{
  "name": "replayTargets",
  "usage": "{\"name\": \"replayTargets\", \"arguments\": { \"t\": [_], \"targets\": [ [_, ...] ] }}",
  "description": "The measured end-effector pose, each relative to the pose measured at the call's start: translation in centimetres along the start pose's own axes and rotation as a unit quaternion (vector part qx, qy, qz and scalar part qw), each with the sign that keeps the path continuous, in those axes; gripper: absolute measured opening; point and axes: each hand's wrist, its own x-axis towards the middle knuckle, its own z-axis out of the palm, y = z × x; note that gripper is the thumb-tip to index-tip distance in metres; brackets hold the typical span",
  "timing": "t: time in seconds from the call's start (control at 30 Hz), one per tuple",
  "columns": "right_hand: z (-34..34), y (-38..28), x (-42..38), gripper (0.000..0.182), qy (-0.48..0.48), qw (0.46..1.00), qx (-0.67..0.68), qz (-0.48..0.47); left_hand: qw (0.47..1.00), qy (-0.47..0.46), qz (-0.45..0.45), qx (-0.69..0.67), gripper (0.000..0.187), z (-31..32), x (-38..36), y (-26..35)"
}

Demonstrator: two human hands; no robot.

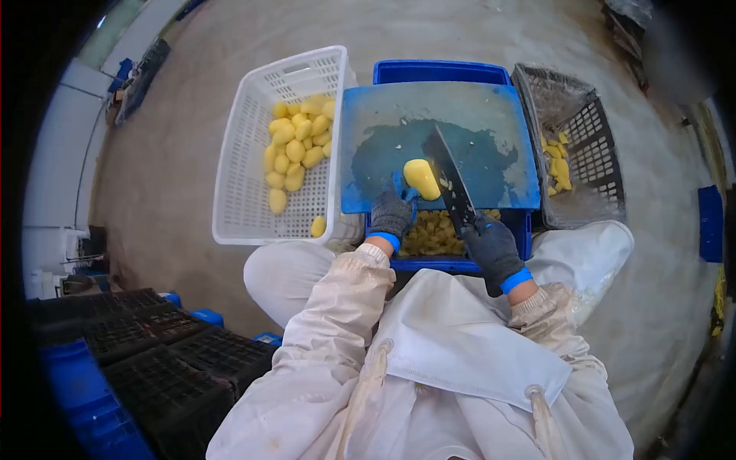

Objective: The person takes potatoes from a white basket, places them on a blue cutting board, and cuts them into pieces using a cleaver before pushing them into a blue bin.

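A peeled yellow potato [422, 179] lies on a wet blue cutting board [491, 107] in front of me. My left hand [393, 211], in a dark glove with blue at the fingertips, is at the potato's lower left side, fingers bent against it. In my right hand [494, 247], also gloved, is the handle of a broad dark cleaver [449, 180]. Its blade stands just right of the potato, pointing away from me, with small pale bits stuck to it. Below the board's near edge, cut yellow pieces [431, 236] fill a blue bin.
On the left stands a white perforated crate [230, 184] of whole peeled potatoes [295, 149]. A dark lined crate [594, 146] at the right holds yellow pieces [558, 165]. Behind the board shows a blue crate rim [441, 70]. Black crates [165, 376] are stacked lower left.
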Motion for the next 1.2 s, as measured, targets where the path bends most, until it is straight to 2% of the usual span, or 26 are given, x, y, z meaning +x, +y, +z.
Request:
{"name": "replayTargets", "arguments": {
  "t": [0.07, 0.17, 0.3, 0.37, 0.4, 0.47, 0.6, 0.7, 0.77, 0.8, 0.87, 1.0, 1.07, 1.1, 1.17, 1.2],
  "targets": [
    [-0.3, -0.5, 0.4, 0.029, -0.027, 0.993, -0.112, 0.0, 0.998, -0.059, 0.027, -0.012, 0.056, -0.5, 0.6, 0.4],
    [-0.8, -0.5, 1.1, 0.027, -0.039, 0.984, -0.171, -0.04, 0.997, -0.049, 0.037, 0.055, 0.056, 0.1, 1.2, 0.5],
    [-1.2, -1.1, 1.8, 0.027, -0.066, 0.98, -0.184, -0.04, 0.996, -0.014, 0.036, 0.076, 0.055, 1.3, 1.4, -0.3],
    [0.2, -0.7, 2.1, 0.025, -0.054, 0.965, -0.234, -0.108, 0.998, -0.03, 0.049, 0.038, 0.054, 1.0, 1.5, -0.4],
    [1.3, -0.5, 2.6, 0.025, -0.056, 0.965, -0.234, -0.109, 0.998, -0.029, 0.047, 0.038, 0.054, 1.1, 1.4, -0.5],
    [3.0, -0.2, 4.2, 0.024, -0.066, 0.974, -0.207, -0.055, 0.998, -0.018, 0.043, 0.041, 0.051, 1.0, 1.4, -0.4],
    [1.2, -0.9, 4.4, 0.024, -0.035, 0.978, -0.19, -0.077, 0.995, 0.042, 0.088, 0.032, 0.046, 1.6, 1.9, -1.2],
    [-0.3, -1.9, 1.6, 0.024, -0.001, 0.983, -0.172, -0.066, 0.999, -0.016, 0.048, 0.009, 0.044, 1.4, 1.4, -1.4],
    [-1.3, -2.8, 1.2, 0.024, -0.065, 0.979, -0.186, -0.044, 0.998, -0.009, 0.055, 0.002, 0.042, 1.0, 1.6, -1.1],
    [-1.2, -2.5, 1.3, 0.024, -0.064, 0.979, -0.186, -0.044, 0.998, -0.008, 0.055, 0.002, 0.042, 1.0, 1.6, -0.9],
    [-0.5, -1.5, 1.5, 0.025, -0.067, 0.975, -0.199, -0.076, 0.999, 0.004, 0.035, 0.013, 0.041, 1.1, 1.5, -0.8],
    [0.7, -1.2, 2.4, 0.025, -0.104, 0.973, -0.196, -0.058, 0.999, -0.028, 0.017, 0.006, 0.042, 0.8, 1.3, -0.5],
    [3.8, 1.1, 3.8, 0.024, -0.057, 0.959, -0.231, -0.151, 0.998, 0.008, 0.051, 0.047, 0.042, 1.8, 1.7, -1.5],
    [3.4, 0.5, 4.1, 0.024, -0.052, 0.96, -0.23, -0.151, 0.997, 0.01, 0.054, 0.05, 0.042, 1.2, 2.0, -1.2],
    [1.9, -1.6, 3.9, 0.025, -0.062, 0.988, -0.14, -0.032, 0.991, -0.108, 0.042, 0.07, 0.055, -0.2, 2.5, -0.5],
    [1.0, -1.7, 3.7, 0.025, -0.054, 0.988, -0.139, -0.034, 0.991, -0.103, 0.049, 0.072, 0.055, -0.6, 3.5, -0.6]
  ]
}}
